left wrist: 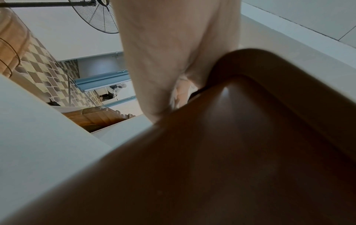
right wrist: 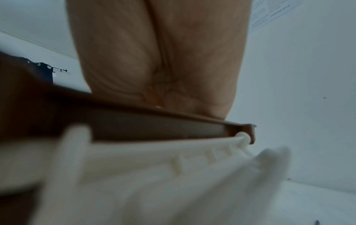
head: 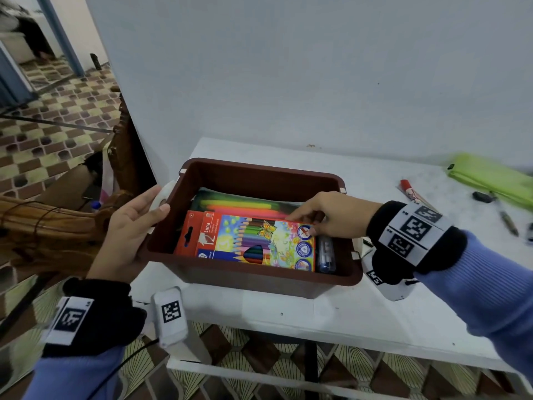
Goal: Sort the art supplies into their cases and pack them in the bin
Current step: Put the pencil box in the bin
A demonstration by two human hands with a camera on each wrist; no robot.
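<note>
Left hand (head: 131, 223) nearest the camera, palm against the bin (head: 259, 174) left wall, thumb hooked over the rim by the white side handle (head: 161, 197): gripping the bin to steady it. Right hand (head: 331, 215) reaches in over the bin's right rim, fingertips (head: 294, 216) pinching the far edge of the coloured pencil box (head: 253, 241), which lies flat inside the bin toward its near wall, on top of a case with neon pink and green markers (head: 239, 204) toward the bin's far wall. Blue-capped pens (head: 326, 254) are wedged between the box and the bin's right wall. Both wrist views show only palm and bin wall, no finger detail. Step looks like seating the box: press it down flat, slide it toward the bin's left wall so the pens aren't crushed, keep the left hand braced so the bin doesn't skid on the counter (head: 331, 310). Not finished: right of the bin, a red marker (head: 409, 192), a green pouch (head: 490, 180) and loose pens (head: 507, 222) are out on the counter.
</note>
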